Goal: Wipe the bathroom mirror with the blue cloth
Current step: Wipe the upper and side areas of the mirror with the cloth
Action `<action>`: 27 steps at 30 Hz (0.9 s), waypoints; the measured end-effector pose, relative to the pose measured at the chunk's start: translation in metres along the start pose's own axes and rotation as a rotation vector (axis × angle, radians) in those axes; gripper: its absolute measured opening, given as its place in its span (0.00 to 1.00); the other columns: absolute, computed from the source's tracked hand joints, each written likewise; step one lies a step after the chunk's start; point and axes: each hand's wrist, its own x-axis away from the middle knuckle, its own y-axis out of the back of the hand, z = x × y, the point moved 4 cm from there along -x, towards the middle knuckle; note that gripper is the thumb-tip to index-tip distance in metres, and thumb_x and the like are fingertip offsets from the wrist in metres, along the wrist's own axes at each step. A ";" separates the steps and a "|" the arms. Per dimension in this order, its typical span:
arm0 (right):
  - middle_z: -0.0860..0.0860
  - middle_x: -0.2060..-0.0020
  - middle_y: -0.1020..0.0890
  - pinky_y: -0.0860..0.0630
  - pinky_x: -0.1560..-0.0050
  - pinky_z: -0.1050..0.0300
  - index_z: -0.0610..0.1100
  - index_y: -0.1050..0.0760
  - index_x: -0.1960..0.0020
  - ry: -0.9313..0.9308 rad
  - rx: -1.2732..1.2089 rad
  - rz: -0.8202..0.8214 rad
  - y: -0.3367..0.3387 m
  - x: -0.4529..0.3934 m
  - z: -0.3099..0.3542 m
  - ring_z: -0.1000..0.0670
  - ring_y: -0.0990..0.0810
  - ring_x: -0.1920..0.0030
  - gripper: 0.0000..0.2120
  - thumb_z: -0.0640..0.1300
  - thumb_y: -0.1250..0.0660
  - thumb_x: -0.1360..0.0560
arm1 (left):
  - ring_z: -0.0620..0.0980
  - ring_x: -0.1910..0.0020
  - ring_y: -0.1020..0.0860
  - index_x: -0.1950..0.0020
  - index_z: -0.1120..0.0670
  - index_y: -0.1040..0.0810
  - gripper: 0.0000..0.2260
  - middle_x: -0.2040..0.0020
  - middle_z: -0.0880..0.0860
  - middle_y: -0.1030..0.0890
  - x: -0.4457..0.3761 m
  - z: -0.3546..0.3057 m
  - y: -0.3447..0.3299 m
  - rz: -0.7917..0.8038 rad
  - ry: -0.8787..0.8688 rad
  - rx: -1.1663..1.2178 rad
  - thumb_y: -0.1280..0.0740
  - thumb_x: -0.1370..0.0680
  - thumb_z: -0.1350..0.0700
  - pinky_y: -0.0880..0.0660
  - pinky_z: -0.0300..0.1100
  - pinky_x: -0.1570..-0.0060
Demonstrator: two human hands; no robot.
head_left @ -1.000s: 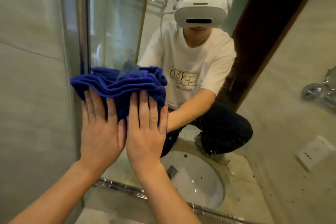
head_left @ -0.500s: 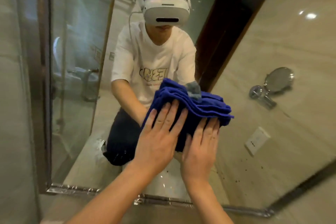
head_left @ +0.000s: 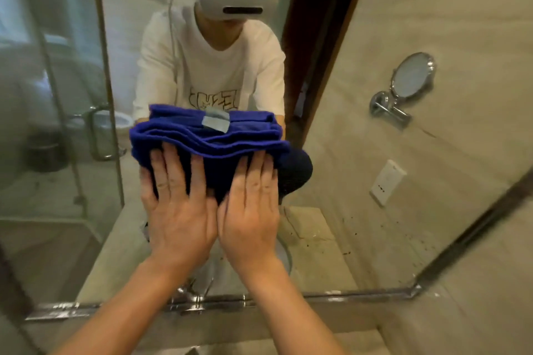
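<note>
Since a moment earlier, the folded blue terry cloth (head_left: 207, 138) had slid leftward across the large frameless wall mirror (head_left: 360, 153). Two hands pressed it flat there: left hand (head_left: 177, 204) and right hand (head_left: 249, 207), fingers straight, side by side below its horizontal long axis. One cloth, one mirror.

Deep blue cloth (head_left: 207, 138) with pale grey tag (head_left: 215, 121); beige tiled wall (head_left: 476, 311); chrome-edged mirror (head_left: 360, 181).
</note>
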 end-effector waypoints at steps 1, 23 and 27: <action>0.36 0.30 0.35 0.37 0.27 0.44 0.33 0.35 0.29 0.032 -0.013 -0.025 0.001 -0.002 -0.007 0.39 0.37 0.26 0.22 0.46 0.50 0.16 | 0.55 0.22 0.65 0.20 0.54 0.62 0.34 0.23 0.67 0.55 0.000 -0.005 -0.004 -0.006 0.028 -0.002 0.47 0.21 0.52 0.63 0.54 0.23; 0.31 0.30 0.38 0.47 0.23 0.42 0.35 0.52 0.22 -0.034 0.013 -0.153 0.079 0.070 -0.346 0.39 0.50 0.22 0.29 0.39 0.47 0.19 | 0.55 0.21 0.63 0.19 0.53 0.58 0.29 0.20 0.55 0.65 0.015 -0.313 -0.143 0.065 -0.273 -0.061 0.52 0.17 0.46 0.61 0.54 0.23; 0.26 0.32 0.35 0.48 0.23 0.46 0.29 0.45 0.27 -0.303 0.194 -0.124 0.101 0.091 -0.430 0.32 0.40 0.28 0.24 0.36 0.43 0.20 | 0.51 0.20 0.58 0.20 0.53 0.47 0.26 0.19 0.52 0.52 0.004 -0.406 -0.172 0.166 -0.498 -0.017 0.48 0.17 0.48 0.62 0.49 0.23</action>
